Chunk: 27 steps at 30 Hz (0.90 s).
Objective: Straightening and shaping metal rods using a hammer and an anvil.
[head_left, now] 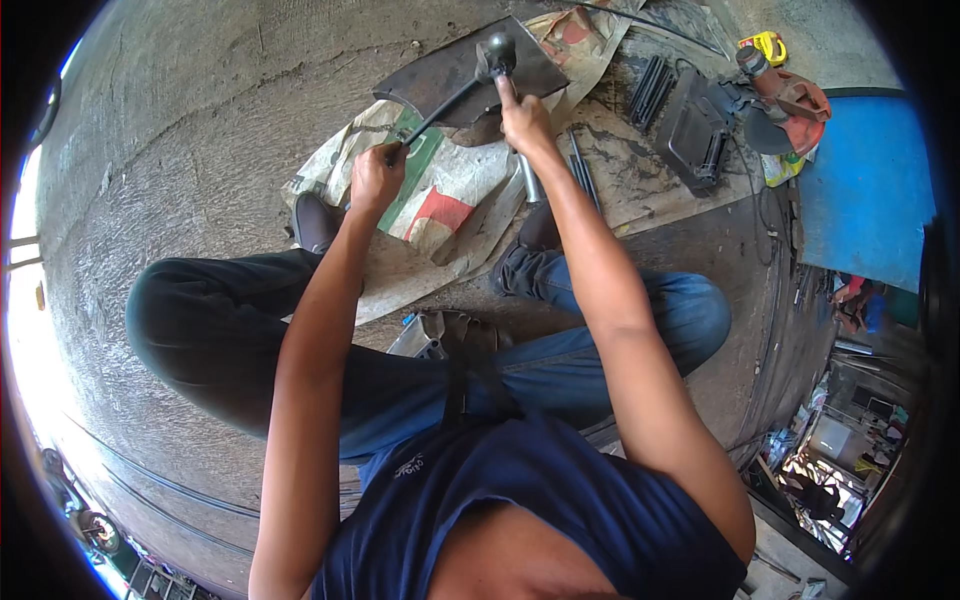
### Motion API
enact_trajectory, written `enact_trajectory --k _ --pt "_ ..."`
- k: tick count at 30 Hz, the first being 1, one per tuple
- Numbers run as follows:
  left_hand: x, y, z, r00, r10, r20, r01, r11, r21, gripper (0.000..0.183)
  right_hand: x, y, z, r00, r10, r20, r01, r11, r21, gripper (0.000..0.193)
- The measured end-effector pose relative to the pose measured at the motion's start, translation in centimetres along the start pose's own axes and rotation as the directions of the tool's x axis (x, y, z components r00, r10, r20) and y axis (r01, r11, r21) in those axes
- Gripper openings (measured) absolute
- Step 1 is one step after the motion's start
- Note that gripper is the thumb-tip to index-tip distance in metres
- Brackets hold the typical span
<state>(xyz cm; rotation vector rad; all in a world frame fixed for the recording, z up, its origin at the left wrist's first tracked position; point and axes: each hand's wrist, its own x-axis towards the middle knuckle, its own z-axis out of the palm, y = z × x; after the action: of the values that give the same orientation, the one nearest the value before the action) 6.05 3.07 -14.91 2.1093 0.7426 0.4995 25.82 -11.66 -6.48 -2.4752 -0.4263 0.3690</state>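
My left hand [378, 178] is closed round one end of a dark metal rod [440, 110], which slants up and right over a thick, dark steel block [430, 78]. Closed on the handle of a hammer [497, 52], my right hand [526, 122] has its index finger stretched along the shaft toward the head. The hammer's rounded metal head is over the block, at the rod's far end; whether they touch, I cannot tell. Below my right hand, the handle's silver end sticks out. The block rests on a crumpled, printed sack [440, 205] between my feet.
To the right stand an orange-red cut-off saw [800, 105] and its grey metal base [690, 130]. Several dark rods [652, 90] lie beside the base. A blue panel [868, 185] is farther right, with a yellow object [765, 45] near the saw. Clutter fills the lower right.
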Motion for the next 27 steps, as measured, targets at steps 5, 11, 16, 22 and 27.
enact_trajectory --k 5,11,16,22,27 --pt "0.0 -1.4 -0.1 0.999 0.036 -0.01 -0.036 0.999 -0.017 0.025 -1.0 -1.1 -1.1 0.969 0.182 0.17 -0.238 0.875 0.421 0.063" --pt "-0.2 -0.4 -0.3 0.997 0.075 -0.035 -0.075 0.997 -0.002 0.019 -3.2 -11.0 -11.9 0.996 -0.085 -0.031 0.087 0.796 0.6 0.061" --pt "-0.2 0.4 -0.6 0.993 0.109 -0.035 -0.109 0.994 0.001 0.016 -4.2 -18.6 -17.9 0.796 -0.285 -0.535 0.549 0.713 0.437 0.06" --pt "-0.8 -0.2 0.4 0.993 0.117 -0.034 -0.118 0.993 -0.019 0.018 -0.9 -1.3 -1.1 0.965 -0.179 -0.19 0.158 0.98 -0.117 0.073" --pt "-1.7 -0.6 -0.2 0.994 0.086 -0.061 -0.085 0.996 0.007 0.02 -0.7 2.0 0.6 0.998 -0.046 -0.052 0.048 0.998 0.032 0.079"
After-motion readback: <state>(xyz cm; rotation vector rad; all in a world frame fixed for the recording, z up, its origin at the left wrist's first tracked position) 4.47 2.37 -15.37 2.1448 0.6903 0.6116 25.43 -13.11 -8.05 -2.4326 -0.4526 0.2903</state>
